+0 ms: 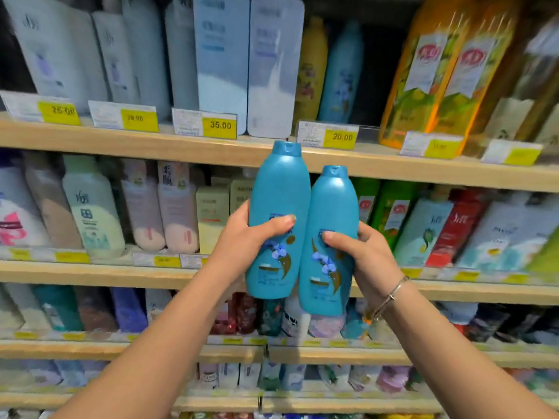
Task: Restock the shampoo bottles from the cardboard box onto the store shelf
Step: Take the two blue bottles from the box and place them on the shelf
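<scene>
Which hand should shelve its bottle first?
Right, probably: right hand holds its teal bottle below the matching shelved bottle and dark gap; left hand holds the other bottle farther left.

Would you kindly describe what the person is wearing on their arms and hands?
Both forearms are bare, with no sleeves in view and no gloves on the left hand or right hand. A thin silver-coloured bracelet circles the right wrist; the left wrist carries nothing.

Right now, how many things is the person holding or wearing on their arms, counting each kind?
Teal plastic shampoo bottles: 2, one in the left hand, one in the right hand.
Silver wrist bracelets: 1.
Total: 3.
</scene>
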Available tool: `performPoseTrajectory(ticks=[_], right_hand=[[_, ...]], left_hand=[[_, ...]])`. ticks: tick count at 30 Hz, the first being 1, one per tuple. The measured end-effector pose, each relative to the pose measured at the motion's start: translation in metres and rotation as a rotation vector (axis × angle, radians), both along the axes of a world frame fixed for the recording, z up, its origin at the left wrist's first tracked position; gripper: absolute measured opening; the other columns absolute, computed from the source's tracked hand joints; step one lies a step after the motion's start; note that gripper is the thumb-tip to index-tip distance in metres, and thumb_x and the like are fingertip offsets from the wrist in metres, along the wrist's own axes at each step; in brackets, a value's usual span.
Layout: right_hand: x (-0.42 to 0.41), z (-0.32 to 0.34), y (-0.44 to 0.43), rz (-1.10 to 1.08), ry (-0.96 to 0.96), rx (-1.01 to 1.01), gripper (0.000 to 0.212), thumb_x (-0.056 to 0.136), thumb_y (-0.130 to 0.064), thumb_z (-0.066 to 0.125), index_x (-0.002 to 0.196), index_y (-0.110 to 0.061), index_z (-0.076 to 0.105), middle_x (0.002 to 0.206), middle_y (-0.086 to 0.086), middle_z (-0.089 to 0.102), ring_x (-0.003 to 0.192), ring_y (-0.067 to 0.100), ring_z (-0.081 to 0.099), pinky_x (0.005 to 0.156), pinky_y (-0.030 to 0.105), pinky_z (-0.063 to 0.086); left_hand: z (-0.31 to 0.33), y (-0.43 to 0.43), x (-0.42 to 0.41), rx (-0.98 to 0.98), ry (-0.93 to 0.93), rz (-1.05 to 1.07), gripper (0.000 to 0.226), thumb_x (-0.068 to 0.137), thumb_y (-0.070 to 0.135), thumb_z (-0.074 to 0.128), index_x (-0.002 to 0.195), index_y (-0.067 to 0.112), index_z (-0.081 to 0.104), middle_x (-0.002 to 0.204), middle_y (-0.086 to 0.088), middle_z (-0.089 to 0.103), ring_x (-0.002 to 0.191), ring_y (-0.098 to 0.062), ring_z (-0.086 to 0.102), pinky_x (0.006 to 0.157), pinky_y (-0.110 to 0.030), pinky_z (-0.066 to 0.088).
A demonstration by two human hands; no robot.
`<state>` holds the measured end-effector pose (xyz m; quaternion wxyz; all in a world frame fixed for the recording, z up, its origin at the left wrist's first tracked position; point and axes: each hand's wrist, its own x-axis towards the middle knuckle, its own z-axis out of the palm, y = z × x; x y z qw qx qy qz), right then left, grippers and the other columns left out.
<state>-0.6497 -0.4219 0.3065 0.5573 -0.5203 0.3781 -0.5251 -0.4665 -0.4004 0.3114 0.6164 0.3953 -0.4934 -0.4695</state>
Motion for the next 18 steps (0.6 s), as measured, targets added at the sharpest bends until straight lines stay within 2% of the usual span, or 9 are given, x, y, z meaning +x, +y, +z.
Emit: performPoseTrajectory(ticks=[3, 6, 10, 13, 16, 18], right_hand=[[-0.006, 0.023, -0.009, -0.038, -0.022, -0.071, 0.034, 0.073, -0.002, 0.069, 0.107, -0.002, 0.063, 0.097, 0.010, 0.073, 0.079, 0.023, 0.069, 0.067, 0.032, 0.058], [-0.012, 0.054, -0.013, -0.061, -0.058, -0.192, 0.033, 0.067, -0.005, 0.070, 0.100, -0.009, 0.066, 0.089, 0.001, 0.075, 0.076, 0.015, 0.070, 0.064, 0.026, 0.056], [-0.015, 0.102, -0.019, -0.073, -0.127, -0.339, 0.058, 0.052, -0.018, 0.075, 0.108, -0.008, 0.063, 0.095, 0.000, 0.074, 0.083, 0.013, 0.070, 0.066, 0.023, 0.055], [-0.015, 0.136, -0.025, -0.072, -0.169, -0.444, 0.058, 0.051, -0.016, 0.076, 0.108, -0.010, 0.062, 0.100, 0.003, 0.072, 0.090, 0.019, 0.069, 0.072, 0.030, 0.055], [-0.016, 0.163, -0.031, -0.075, -0.203, -0.544, 0.066, 0.056, -0.006, 0.078, 0.118, -0.007, 0.056, 0.104, 0.005, 0.070, 0.096, 0.020, 0.068, 0.076, 0.032, 0.055], [-0.016, 0.176, -0.037, -0.054, -0.255, -0.584, 0.076, 0.054, -0.007, 0.076, 0.126, -0.005, 0.049, 0.109, 0.007, 0.068, 0.099, 0.022, 0.066, 0.077, 0.035, 0.055]], left_hand=[[0.027, -0.012, -0.008, -0.064, 0.026, -0.010, 0.032, 0.064, 0.019, 0.070, 0.096, 0.017, 0.064, 0.084, 0.003, 0.075, 0.070, -0.015, 0.070, 0.060, -0.028, 0.056], [0.059, -0.025, -0.013, -0.145, 0.030, -0.036, 0.028, 0.064, 0.020, 0.070, 0.091, 0.019, 0.065, 0.084, 0.001, 0.075, 0.070, -0.017, 0.070, 0.064, -0.030, 0.056], [0.102, -0.039, -0.016, -0.276, -0.008, -0.077, 0.027, 0.065, 0.019, 0.070, 0.091, 0.022, 0.065, 0.089, 0.000, 0.074, 0.079, -0.020, 0.070, 0.076, -0.037, 0.057], [0.134, -0.048, -0.018, -0.417, -0.059, -0.079, 0.037, 0.064, 0.016, 0.071, 0.100, 0.020, 0.061, 0.096, 0.000, 0.072, 0.086, -0.017, 0.069, 0.082, -0.036, 0.056], [0.161, -0.056, -0.019, -0.530, -0.076, -0.116, 0.048, 0.066, 0.009, 0.072, 0.110, 0.015, 0.055, 0.102, -0.001, 0.069, 0.091, -0.013, 0.066, 0.082, -0.032, 0.055], [0.176, -0.062, -0.019, -0.581, -0.085, -0.149, 0.050, 0.068, 0.006, 0.071, 0.113, 0.015, 0.052, 0.105, -0.002, 0.067, 0.094, -0.015, 0.064, 0.083, -0.034, 0.056]])
